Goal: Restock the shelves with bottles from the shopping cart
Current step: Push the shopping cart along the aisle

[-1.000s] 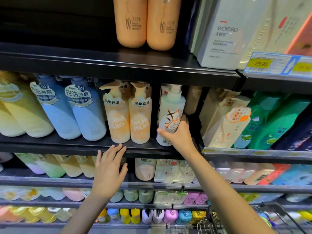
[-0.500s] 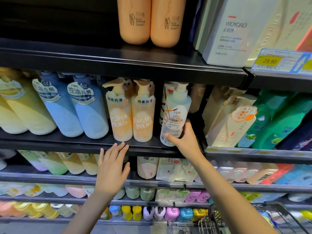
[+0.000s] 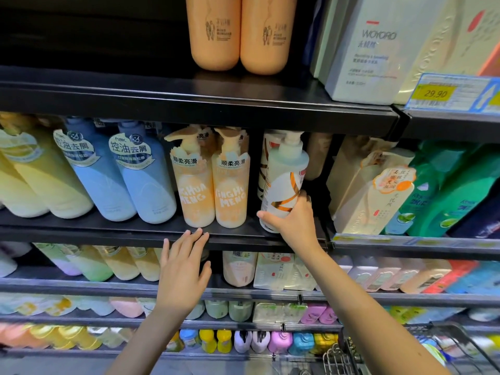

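Both hands raised: right hand [image 3: 293,223] grips pump bottle [image 3: 284,182].

— What has the right hand [image 3: 295,220] got?
— A pale pump bottle [image 3: 284,182] with an orange swirl on its label. Thumb and fingers curl round its lower part; the bottle tilts a little on the black shelf [image 3: 108,228].
— And beside it?
— Two orange pump bottles [image 3: 213,185] just to its left, then two blue bottles [image 3: 121,174].
— The left hand [image 3: 184,269]?
— Flat, fingers straight, fingertips [image 3: 198,234] at the shelf's front edge below the orange pair, holding nothing.
— Anything lower?
— The wire shopping cart [image 3: 405,353] at bottom right.
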